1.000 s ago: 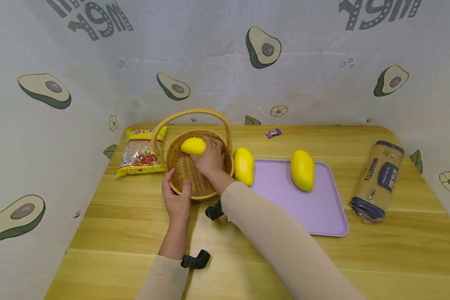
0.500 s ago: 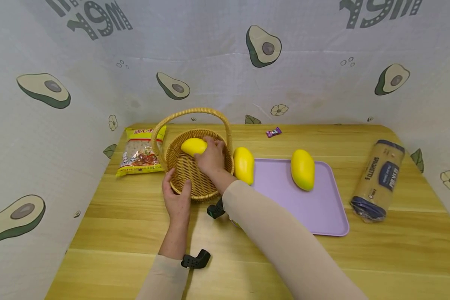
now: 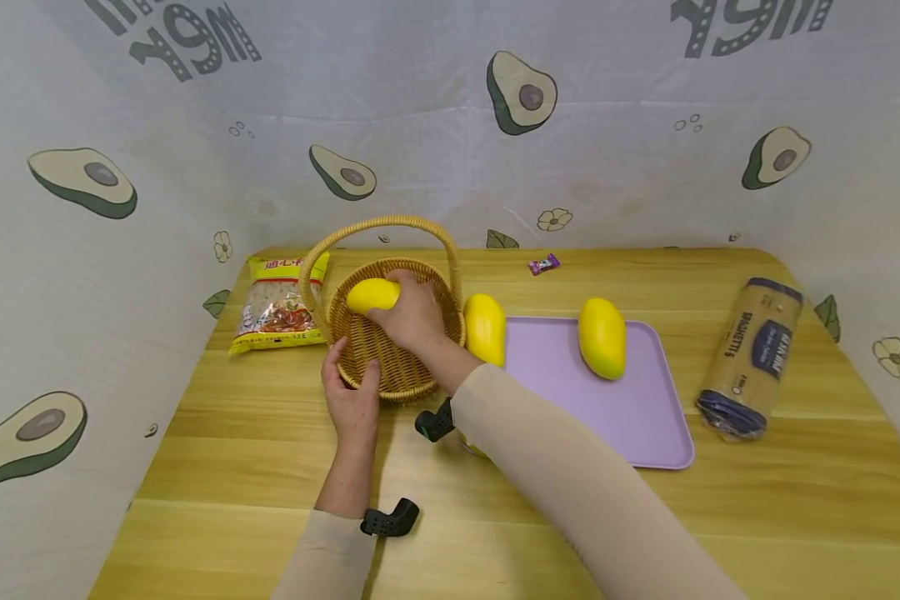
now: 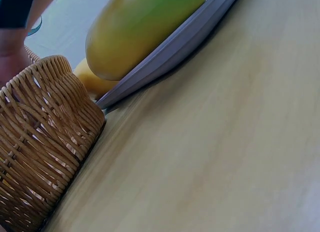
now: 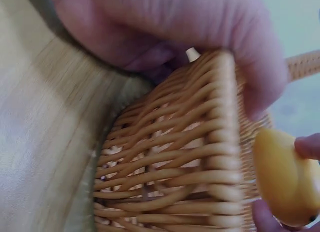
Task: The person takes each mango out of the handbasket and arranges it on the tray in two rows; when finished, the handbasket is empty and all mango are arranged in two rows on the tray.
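Observation:
In the head view a wicker basket (image 3: pixel 390 358) with a tall arched handle stands on the table. My right hand (image 3: pixel 416 312) is inside it, holding a yellow mango (image 3: pixel 371 296) near the basket's back left wall. The right wrist view shows fingertips on both sides of this mango (image 5: pixel 282 179). My left hand (image 3: pixel 352 404) grips the basket's front left rim. Seen from the right wrist, the left hand's thumb hooks over the rim of the basket (image 5: pixel 180 157), with its fingers against the outer wall.
Right of the basket lies a purple tray (image 3: pixel 570 400) bearing a mango (image 3: pixel 602 337); another mango (image 3: pixel 485 329) is at its left edge. My right sleeve mostly hides one more. A yellow food bag (image 3: pixel 277 304), a wrapped candy (image 3: pixel 544 264) and a spaghetti pack (image 3: pixel 753 358) lie around.
My right hand has shifted slightly left within the basket, bringing the mango with it. The left hand keeps its hold on the rim.

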Demonstrator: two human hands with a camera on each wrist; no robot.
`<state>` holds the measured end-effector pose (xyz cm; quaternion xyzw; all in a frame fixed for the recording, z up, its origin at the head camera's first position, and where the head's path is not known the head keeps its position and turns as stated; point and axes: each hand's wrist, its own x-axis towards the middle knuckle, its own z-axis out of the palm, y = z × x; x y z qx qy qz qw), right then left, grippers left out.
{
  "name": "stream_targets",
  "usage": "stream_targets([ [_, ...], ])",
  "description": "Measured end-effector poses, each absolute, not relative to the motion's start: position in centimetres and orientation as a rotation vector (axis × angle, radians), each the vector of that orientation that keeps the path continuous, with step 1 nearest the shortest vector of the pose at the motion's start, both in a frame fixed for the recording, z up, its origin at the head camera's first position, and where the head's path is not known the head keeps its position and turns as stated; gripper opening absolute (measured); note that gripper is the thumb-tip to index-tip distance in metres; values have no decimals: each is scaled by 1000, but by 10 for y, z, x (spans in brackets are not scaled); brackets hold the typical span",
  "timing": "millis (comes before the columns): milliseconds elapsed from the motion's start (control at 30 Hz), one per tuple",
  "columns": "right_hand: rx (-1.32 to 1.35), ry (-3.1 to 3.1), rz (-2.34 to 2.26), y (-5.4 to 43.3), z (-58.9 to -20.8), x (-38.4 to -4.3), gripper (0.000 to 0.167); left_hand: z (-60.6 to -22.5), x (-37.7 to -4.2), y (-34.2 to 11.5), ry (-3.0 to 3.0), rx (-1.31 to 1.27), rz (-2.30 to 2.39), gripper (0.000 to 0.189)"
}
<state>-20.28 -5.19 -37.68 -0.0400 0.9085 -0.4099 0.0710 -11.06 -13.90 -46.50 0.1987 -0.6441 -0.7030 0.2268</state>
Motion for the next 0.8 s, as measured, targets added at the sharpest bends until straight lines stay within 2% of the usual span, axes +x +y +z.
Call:
stream_targets([
  [267, -275, 2652, -1297, -38, -355, -192, 62, -464, -110, -139, -1774, 561, -1937, 55],
  [567, -404, 2653, -1306, -19, -336, -179, 42, -465, -110, -139, -1779, 568, -1935, 53],
  [800, -492, 2660, -1288, -4, -327, -169, 54, -465, -110, -139, -1783, 567, -1923, 53],
])
